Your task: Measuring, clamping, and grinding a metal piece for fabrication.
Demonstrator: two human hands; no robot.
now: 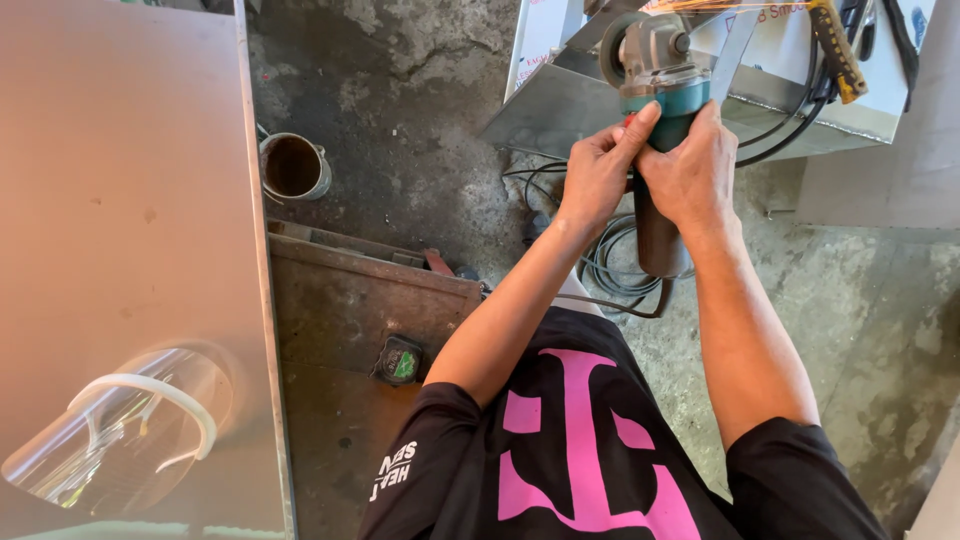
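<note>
Rough concrete floor [420, 190] below; left hand [597, 172] & right hand [693, 172] both wrapped tight on angle grinder [660, 110], steadying disc vs. steel sheet [560, 110], sparks [720, 6] flying away.

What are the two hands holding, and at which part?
Both the left hand and right hand grip a teal-and-grey angle grinder around its body, just behind the head.

At twelve o'clock the angle grinder [655, 60] is cut off by the top edge, so its disc is not seen; its grip is hidden under the left hand [597, 175] and right hand [693, 170]. At seven o'clock the clear face shield [120, 430] is cropped by the bottom edge.
</note>
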